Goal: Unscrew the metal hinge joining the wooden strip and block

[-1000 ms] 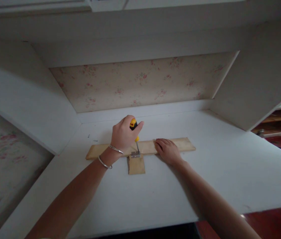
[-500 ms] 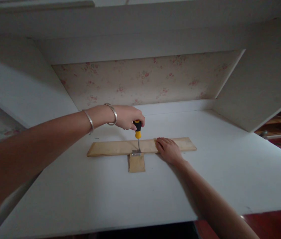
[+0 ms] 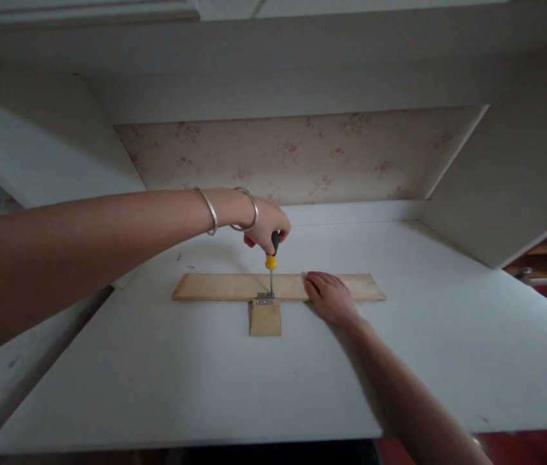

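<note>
My left hand [image 3: 268,223], with two bracelets at the wrist, is closed round a black-and-yellow screwdriver [image 3: 271,261]. The screwdriver stands nearly upright, its tip at the right part of a small metal hinge [image 3: 265,298]. This hinge lies across the joint between a long wooden board [image 3: 225,286] and a short wooden piece [image 3: 266,320] that sticks out toward me. My right hand [image 3: 331,298] grips the long board from above, right of the hinge, its fingers across the board. The screwdriver's tip and any screw under it are too small to make out.
The wood lies on a white tabletop [image 3: 196,394] under a low white overhang [image 3: 283,90]. White side panels stand left [image 3: 55,148] and right [image 3: 500,168], with flowered wallpaper [image 3: 287,155] at the back. Two small dark slivers [image 3: 190,267] lie left behind the board.
My left hand has rolled round the screwdriver handle, and its wrist and forearm have swung up and to the right. My right hand stays on the board. The view has shifted slightly.
</note>
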The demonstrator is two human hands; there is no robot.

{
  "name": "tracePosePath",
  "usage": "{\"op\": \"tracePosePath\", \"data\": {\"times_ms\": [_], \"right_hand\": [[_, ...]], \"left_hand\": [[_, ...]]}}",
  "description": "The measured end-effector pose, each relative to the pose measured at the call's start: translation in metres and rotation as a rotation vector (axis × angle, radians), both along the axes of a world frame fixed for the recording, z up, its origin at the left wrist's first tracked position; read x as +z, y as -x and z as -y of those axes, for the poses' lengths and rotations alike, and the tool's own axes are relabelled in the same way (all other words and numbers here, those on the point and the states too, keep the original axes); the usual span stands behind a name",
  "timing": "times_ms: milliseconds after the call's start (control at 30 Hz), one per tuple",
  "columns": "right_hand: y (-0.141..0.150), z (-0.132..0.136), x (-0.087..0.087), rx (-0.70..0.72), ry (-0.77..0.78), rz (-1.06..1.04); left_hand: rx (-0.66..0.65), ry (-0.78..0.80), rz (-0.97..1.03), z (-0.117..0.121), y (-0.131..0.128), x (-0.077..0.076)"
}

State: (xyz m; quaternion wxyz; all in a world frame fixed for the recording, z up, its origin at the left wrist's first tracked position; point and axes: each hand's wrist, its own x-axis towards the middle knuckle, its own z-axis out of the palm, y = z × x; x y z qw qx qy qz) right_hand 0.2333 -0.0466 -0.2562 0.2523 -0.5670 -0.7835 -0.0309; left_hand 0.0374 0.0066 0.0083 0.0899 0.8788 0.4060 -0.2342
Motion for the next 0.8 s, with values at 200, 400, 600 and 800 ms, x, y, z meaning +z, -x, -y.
{"op": "tracePosePath", "data": {"times_ms": [200,400,600,800], "right_hand": [[0.001,0.001,0.0,0.002,-0.001,-0.01],[0.0,-0.001,-0.003,0.003,-0.009,-0.021],[0.002,-0.001,0.0,0.009,-0.015,-0.021],[0.001,-0.001,-0.002,0.008,-0.009,-0.014]], "left_hand": [[0.021,-0.134,-0.071,0.0,-0.004,-0.006],[-0.087,-0.101,-0.086,0.005,-0.005,0.0],[-0.063,-0.378,-0.134,0.009,-0.013,-0.006],[-0.203,-0.192,-0.081,0.008,-0.009,-0.001]]}}
